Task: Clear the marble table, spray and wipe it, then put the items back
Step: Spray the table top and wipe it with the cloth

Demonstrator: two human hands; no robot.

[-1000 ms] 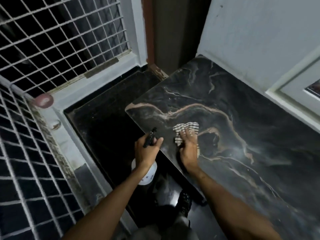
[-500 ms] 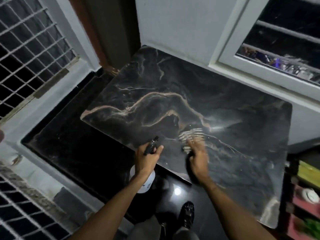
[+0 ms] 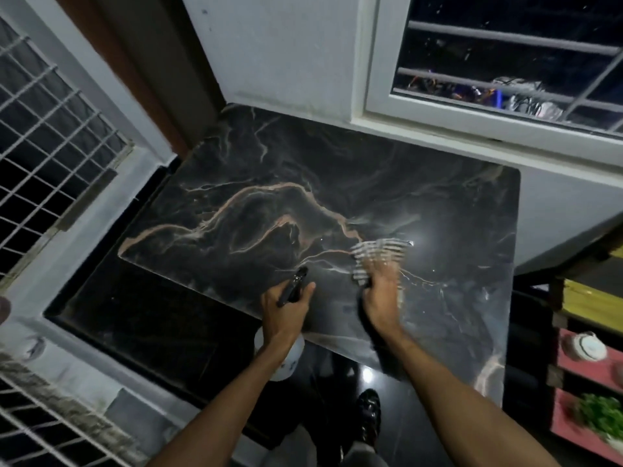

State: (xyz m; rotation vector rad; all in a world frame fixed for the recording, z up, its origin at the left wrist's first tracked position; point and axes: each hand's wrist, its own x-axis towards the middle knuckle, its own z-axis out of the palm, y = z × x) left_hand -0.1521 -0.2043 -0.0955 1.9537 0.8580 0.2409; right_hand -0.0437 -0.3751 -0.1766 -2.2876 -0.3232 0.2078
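Centrally, a dark marble table [image 3: 337, 183], veined in tan and white, set in the corner against a pale wall [image 3: 286, 55] and below a white-framed, barred window [image 3: 367, 79]. To the left, a white metal grille [image 3: 50, 146] above a glossy black floor [image 3: 151, 318]. At the right edge, just beside the table, a shelf [image 3: 586, 298] of pink and yellow boards, with a small white dish [image 3: 586, 347] on one level and a green plant [image 3: 603, 417] lower down. Two bare forearms reaching in from the bottom of the view.

Left hand [image 3: 283, 308] at the table's near edge, fingers wrapped round the neck of a spray bottle [image 3: 291, 367], thumb up beside the black nozzle. White body of the bottle hanging below the hand, off the tabletop and over the floor.

Right hand [image 3: 382, 298] palm down on the marble, near the front edge and right of the bottle, pressing a checked cloth [image 3: 377, 254]. Fingers stretched out over the fabric, though too blurred to tell how far spread. Cloth flat on the stone, poking out beyond the fingertips, next to a bright glare on the polish.

Below, between the arms, one dark shoe [image 3: 369, 412] on the floor.
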